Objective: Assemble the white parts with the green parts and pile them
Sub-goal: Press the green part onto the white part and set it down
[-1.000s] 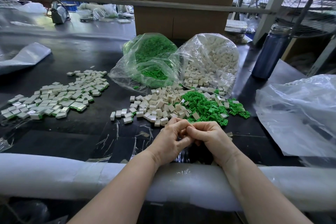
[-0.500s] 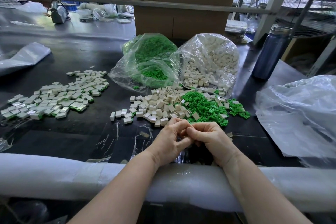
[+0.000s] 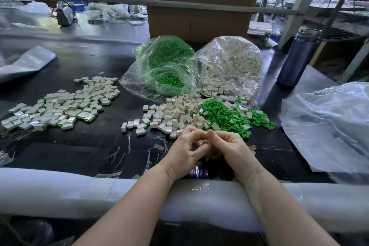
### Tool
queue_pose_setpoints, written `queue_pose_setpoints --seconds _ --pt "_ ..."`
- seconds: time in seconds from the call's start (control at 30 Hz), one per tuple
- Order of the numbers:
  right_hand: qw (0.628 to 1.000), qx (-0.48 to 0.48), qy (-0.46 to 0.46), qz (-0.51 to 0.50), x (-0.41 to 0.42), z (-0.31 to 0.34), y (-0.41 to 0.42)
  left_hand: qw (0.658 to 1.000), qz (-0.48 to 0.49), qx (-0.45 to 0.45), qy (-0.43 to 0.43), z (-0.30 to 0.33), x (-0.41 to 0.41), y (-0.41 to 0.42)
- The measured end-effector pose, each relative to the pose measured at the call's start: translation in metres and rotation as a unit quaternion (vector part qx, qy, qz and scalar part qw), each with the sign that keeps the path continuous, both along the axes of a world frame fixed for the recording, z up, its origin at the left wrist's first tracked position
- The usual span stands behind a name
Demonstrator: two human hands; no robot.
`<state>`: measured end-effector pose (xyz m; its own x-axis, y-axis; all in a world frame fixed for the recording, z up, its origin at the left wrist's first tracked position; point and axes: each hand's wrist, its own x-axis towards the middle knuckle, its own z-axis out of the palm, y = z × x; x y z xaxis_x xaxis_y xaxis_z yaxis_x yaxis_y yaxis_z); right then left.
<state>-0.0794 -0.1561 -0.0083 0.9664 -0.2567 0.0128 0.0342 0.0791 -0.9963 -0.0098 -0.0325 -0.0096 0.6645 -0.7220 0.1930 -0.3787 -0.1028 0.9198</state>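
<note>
At the far left of the black tabletop (image 3: 83,146) lies the spread heap of finished white blocks with green edges (image 3: 60,109), well apart from both hands. Further right, just beyond the fingertips, sits the loose pile of small white plastic housings (image 3: 173,115), its near edge almost touching the knuckles; beside it on the right is the loose pile of small green plastic inserts (image 3: 225,115), the two piles mingling where they meet. Behind them stand a clear plastic bag of green inserts (image 3: 163,66) and, to its right, a clear plastic bag of white housings (image 3: 229,68), both open toward the piles.

No writing or label can be read on any part or bag.

The left hand (image 3: 185,154) and right hand (image 3: 231,150) meet at the near edge of the table, forearms resting across the white foam-padded rail (image 3: 60,191). Both have fingers curled inward, fingertips touching each other. A small pale piece (image 3: 201,143) shows between the two sets of fingers, apparently pinched there, but it is mostly hidden and whether it is a white housing alone or already joined cannot be told.

At the right stand a dark blue metal bottle (image 3: 297,58) and a crumpled clear plastic sheet (image 3: 329,126).
</note>
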Motion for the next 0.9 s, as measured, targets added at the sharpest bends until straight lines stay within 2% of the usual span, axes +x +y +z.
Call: queue_pose_setpoints --seconds 0.17,0.4,0.53,0.7,0.9 --pt "0.996 0.010 -0.009 -0.085 0.0016 -0.0003 -0.0016 0.999 0.048 0.001 0.004 -0.0027 0.0030 -0.0004" --pt "0.997 -0.025 0.001 -0.077 -0.0003 0.0002 -0.0025 0.992 0.058 -0.054 0.101 -0.0021 0.0039 0.0001" --pt "0.993 -0.087 0.009 -0.082 -0.0002 0.0003 -0.0017 0.986 0.057 -0.079 0.137 -0.0025 0.0035 -0.0003" --pt "0.988 -0.130 0.012 -0.083 -0.0001 -0.0006 -0.0021 0.986 0.052 -0.089 0.132 -0.0026 0.0034 0.0005" --pt "0.992 -0.110 0.004 -0.070 0.0011 0.0004 0.0000 0.987 0.088 -0.096 0.090 -0.0027 0.0034 0.0012"
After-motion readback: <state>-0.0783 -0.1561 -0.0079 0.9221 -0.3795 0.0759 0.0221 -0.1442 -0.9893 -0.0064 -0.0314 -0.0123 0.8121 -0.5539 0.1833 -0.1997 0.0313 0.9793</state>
